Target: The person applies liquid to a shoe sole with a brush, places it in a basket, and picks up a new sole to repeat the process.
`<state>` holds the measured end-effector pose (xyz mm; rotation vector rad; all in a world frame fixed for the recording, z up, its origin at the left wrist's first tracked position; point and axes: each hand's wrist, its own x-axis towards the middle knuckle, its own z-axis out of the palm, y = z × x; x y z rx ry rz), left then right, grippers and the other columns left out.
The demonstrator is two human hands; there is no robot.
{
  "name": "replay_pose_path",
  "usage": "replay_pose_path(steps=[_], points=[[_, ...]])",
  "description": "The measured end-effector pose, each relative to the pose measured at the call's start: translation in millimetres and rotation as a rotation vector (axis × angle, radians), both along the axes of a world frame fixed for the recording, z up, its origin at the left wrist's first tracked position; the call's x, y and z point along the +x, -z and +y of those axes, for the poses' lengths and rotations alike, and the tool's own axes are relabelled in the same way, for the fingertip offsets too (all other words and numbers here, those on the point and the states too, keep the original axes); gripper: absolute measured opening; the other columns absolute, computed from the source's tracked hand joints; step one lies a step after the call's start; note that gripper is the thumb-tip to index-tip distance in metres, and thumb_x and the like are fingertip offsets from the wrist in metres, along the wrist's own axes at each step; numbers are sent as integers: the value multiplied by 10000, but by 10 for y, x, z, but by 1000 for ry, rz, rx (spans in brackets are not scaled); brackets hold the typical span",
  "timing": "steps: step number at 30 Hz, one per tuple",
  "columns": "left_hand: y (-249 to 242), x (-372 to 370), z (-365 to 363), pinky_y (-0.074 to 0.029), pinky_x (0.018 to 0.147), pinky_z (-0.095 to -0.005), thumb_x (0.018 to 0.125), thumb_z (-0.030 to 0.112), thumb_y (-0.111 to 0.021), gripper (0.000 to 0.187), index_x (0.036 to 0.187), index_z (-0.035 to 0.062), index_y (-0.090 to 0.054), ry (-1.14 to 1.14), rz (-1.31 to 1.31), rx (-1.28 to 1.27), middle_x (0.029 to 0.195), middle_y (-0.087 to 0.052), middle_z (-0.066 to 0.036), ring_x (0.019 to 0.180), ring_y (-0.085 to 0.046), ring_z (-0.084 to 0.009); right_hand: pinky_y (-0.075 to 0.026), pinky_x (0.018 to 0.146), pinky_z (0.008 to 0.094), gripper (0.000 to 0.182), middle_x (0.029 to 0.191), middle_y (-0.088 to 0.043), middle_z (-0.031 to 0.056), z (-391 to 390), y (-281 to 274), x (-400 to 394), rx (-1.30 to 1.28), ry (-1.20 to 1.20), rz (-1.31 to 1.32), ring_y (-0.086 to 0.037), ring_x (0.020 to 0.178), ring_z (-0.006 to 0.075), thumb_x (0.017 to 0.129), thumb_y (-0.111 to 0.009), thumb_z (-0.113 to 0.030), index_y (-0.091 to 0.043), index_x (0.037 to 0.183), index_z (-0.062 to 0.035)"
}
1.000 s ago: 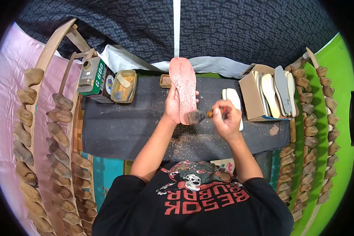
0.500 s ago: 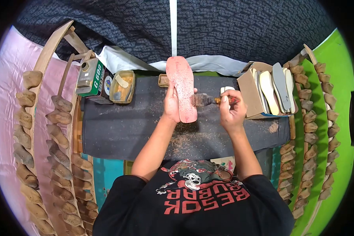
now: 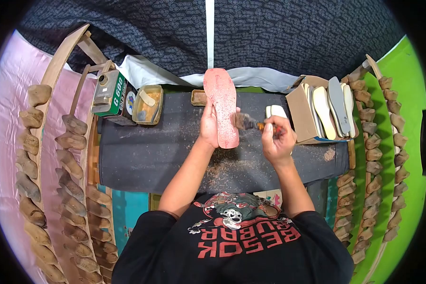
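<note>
A pink, speckled shoe sole (image 3: 224, 111) stands lengthwise above the bench, heel end toward me. My left hand (image 3: 209, 125) is wrapped around its left edge, with the fingers hidden behind it. In my right hand (image 3: 279, 142) is a brush (image 3: 245, 121) with an orange and red handle, gripped between thumb and fingers. The dark, worn bristles point left and meet the sole's right edge. Behind my right hand, pale insoles (image 3: 276, 111) lie partly covered on the bench.
The dark-covered bench (image 3: 151, 156) is strewn with brown shavings. A cardboard box (image 3: 302, 113) of insoles stands at right. At left are a G 600 can (image 3: 110, 94) and a yellowish tray (image 3: 147, 105); a small box (image 3: 199, 97) sits behind. Racks of wooden shoe lasts (image 3: 31, 118) flank both sides.
The sole has shifted slightly right with my left hand. The brush has tilted, its handle end lower, and my right hand has dropped a little.
</note>
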<state>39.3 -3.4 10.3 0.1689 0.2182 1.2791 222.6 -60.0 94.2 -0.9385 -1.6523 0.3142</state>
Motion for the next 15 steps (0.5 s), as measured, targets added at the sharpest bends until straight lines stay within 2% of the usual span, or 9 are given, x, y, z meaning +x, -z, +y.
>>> replay_pose_path(steps=[1, 3, 8, 11, 13, 14, 15], points=[[32, -44, 5, -608, 719, -400, 1037, 579, -305, 601, 1285, 105, -577, 61, 21, 84, 996, -706, -157, 801, -706, -261, -480, 559, 248, 102, 788, -647, 73, -76, 8, 16, 7, -20, -70, -585, 610, 110, 858, -641, -5, -598, 949, 10], [61, -94, 29, -609, 719, -397, 1036, 580, -304, 605, 1283, 100, -577, 19, 65, 61, 990, -705, -156, 802, -706, -256, -473, 529, 274, 103, 789, -645, 97, -186, 60, 3, 56, -88, -94, -589, 592, 149, 826, -634, 17, -592, 920, 10], [57, -113, 26, -613, 710, -387, 1035, 583, -304, 617, 1277, 84, -576, -17, 164, 39, 973, -702, -156, 809, -706, -249, -493, 546, 281, 117, 794, -652, 104, -200, 49, -47, 22, -272, -133, -613, 603, 179, 820, -634, 24, -588, 925, 3], [66, -67, 28, -597, 764, -394, 1040, 575, -301, 607, 1277, 89, -578, 50, 150, 103, 1015, -700, -128, 869, -697, -249, -503, 556, 285, 140, 795, -650, 108, -34, -36, -56, 47, -224, -133, -624, 620, 182, 832, -634, 19, -581, 960, -1], [-38, 48, -4, -589, 797, -408, 1045, 560, -299, 590, 1314, 106, -563, 41, 67, 69, 1116, -693, -113, 922, -697, -261, -512, 586, 316, 170, 805, -645, 96, 156, -53, 11, 27, -147, -175, -629, 651, 202, 854, -645, -16, -568, 1004, -8], [-142, 128, -23, -569, 821, -409, 1051, 545, -302, 567, 1319, 117, -560, 4, -3, -55, 1167, -678, -73, 972, -681, -256, -508, 590, 325, 159, 796, -639, 96, 248, -93, 34, 65, -150, -189, -623, 647, 211, 856, -644, -19, -569, 996, -9], [-110, 128, -24, -569, 821, -409, 1051, 545, -302, 567, 1319, 117, -560, 0, -5, -53, 1167, -678, -73, 972, -681, -256, -505, 593, 335, 149, 787, -633, 95, 302, -154, 44, 105, -155, -203, -616, 643, 220, 858, -642, -23, -571, 988, -10]])
